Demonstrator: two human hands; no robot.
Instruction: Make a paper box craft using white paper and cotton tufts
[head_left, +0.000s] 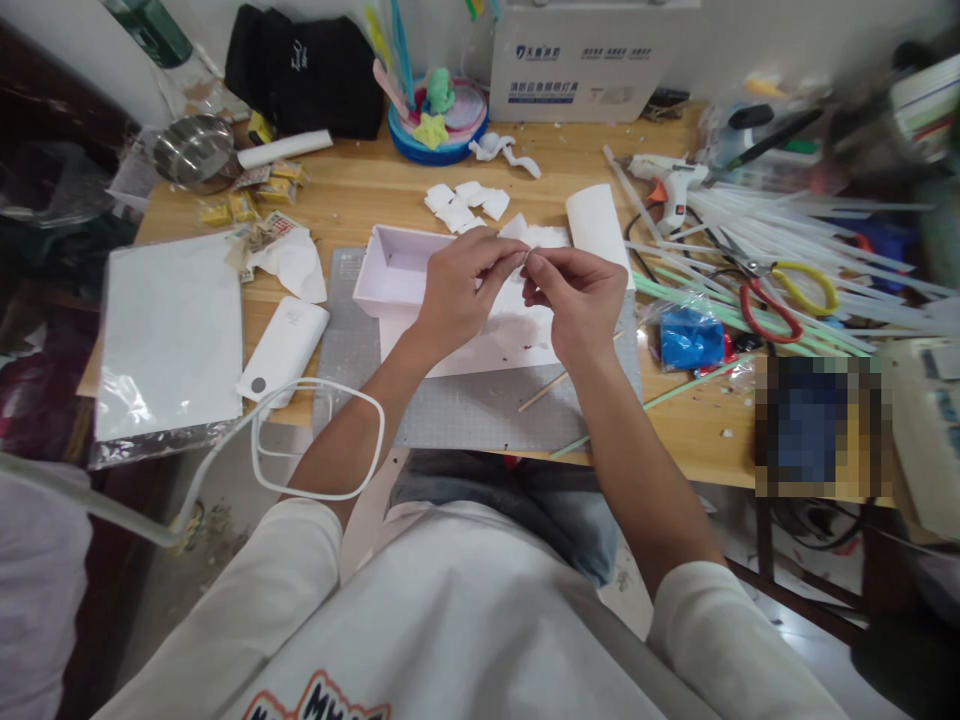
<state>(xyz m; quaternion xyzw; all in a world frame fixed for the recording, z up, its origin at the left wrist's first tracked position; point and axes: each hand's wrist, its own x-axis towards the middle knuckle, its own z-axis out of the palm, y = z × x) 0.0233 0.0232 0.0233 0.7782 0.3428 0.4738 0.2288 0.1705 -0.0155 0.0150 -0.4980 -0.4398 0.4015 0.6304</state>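
Observation:
My left hand [469,280] and my right hand [581,295] meet fingertip to fingertip over a sheet of white paper [472,350]. Both are closed in a pinch on something too small to make out. Left of them, partly behind my left hand, stands an open pale lilac box [397,265]. The paper carries a few small dark specks and lies on a grey cutting mat [427,415]. A thin wooden stick [541,392] rests on the mat near my right wrist. Behind my hands are torn white paper pieces [457,208] and a white roll [596,220].
To the right lie scissors [757,275], a glue gun [679,195], many glue sticks [817,235] and a blue packet [690,338]. A white power bank [285,345] and bagged white sheets [172,330] are on the left. A white cable [382,440] loops over my left forearm.

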